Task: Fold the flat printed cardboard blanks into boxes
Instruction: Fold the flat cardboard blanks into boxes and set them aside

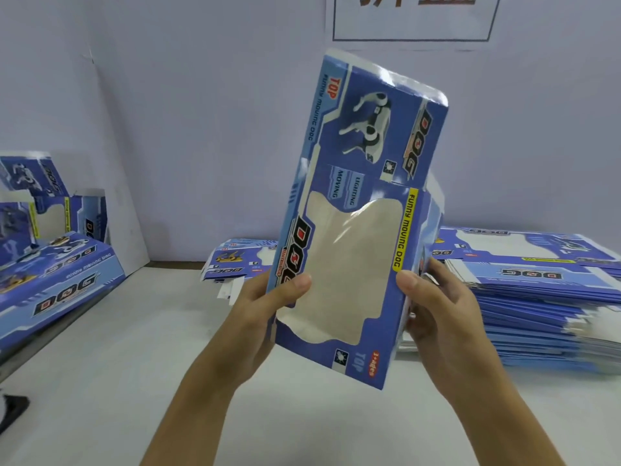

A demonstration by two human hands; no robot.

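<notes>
1. While held up off the table (134,381), the blue windowed box blank (356,210) sat between both hands, nothing visible inside.
2. Left hand (265,307) gripped its left edge, thumb on front.
3. Right hand (437,304) gripped its right edge.
4. Flat blanks stack (537,314) lay just beyond the right hand; folded boxes (53,264) well left of the left hand.

Both hands grip box blank (349,230), prob. half-opened.

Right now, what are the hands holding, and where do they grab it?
Both hold one blue blank: left hand on its left edge, right hand on its right edge.
</notes>
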